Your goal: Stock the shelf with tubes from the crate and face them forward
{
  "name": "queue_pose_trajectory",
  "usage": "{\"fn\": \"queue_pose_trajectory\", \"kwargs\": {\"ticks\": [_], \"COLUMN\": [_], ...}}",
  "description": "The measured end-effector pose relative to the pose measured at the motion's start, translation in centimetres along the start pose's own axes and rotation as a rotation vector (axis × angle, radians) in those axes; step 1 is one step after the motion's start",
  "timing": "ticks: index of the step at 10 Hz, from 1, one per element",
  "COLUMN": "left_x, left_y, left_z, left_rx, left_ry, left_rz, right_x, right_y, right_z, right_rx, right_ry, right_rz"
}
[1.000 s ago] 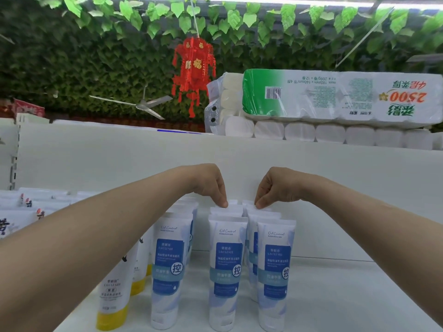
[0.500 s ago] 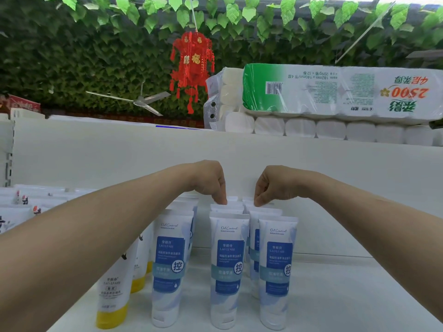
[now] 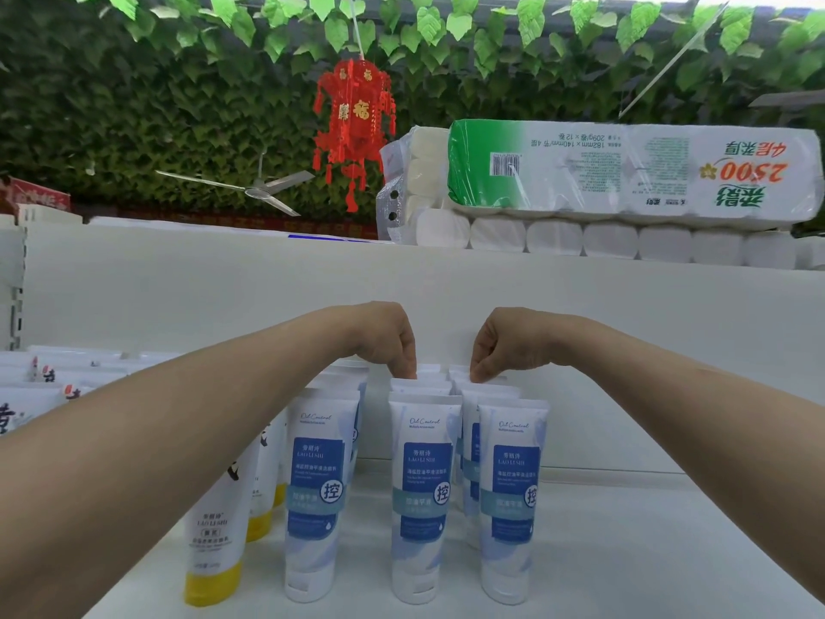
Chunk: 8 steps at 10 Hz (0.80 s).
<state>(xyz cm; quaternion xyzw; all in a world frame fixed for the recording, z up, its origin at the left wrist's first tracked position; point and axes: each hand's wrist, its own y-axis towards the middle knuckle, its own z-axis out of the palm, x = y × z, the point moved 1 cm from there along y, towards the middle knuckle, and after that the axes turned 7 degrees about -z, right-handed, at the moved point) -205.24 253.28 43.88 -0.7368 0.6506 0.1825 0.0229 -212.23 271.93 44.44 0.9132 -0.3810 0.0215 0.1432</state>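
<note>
Fingers (image 3: 407,366) of the left hand (image 3: 379,335) and right hand (image 3: 502,341) each pinch the top of a far tube (image 3: 422,385), probably squaring the rows label-forward on the shelf (image 3: 647,551).

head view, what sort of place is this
Probably a shop aisle: rows of identical blue-label tubes standing on a white shelf, and wrapped toilet roll multipacks stacked above it.

Spotted a red lantern (image 3: 355,122) hanging before the leaf wall (image 3: 134,105), just left of stacked toilet-paper packs (image 3: 625,172) up top. Caught a fan (image 3: 259,189) lower left, a red box (image 3: 40,201) far left.
</note>
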Motion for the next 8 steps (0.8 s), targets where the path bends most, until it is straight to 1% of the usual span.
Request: {"fn": "queue_pose_trajectory", "kwargs": {"ticks": [2,3,5,7,8], "left_x": [0.1,-0.2,-1.2,-2.2,-2.5], "left_y": [-1.0,-1.8,-5.0,-9.3,-11.5], "left_z": [-1.5,-2.8,-5.4,-6.7,-6.6], "left_rx": [-0.018,-0.083,-0.148,-0.225,-0.267], "left_ry": [-0.017,-0.017,-0.065,-0.079,-0.094], "left_rz": [-0.044,-0.061,-0.078,-0.087,-0.106], "right_x": [0.7,1.2,3.0,5.5,7.0], "right_y": [-1.2,-2.2,-4.8,-7.4,-8.7], "right_z": [-1.6,-2.9,-5.3,-6.8,-7.0], "right_rx": [-0.042,-0.080,-0.169,-0.196,-0.190], "right_ry": [-0.034,-0.055,-0.086,-0.063,-0.096], "right_rz": [-0.019,-0.026,-0.059,-0.085,-0.082]}}
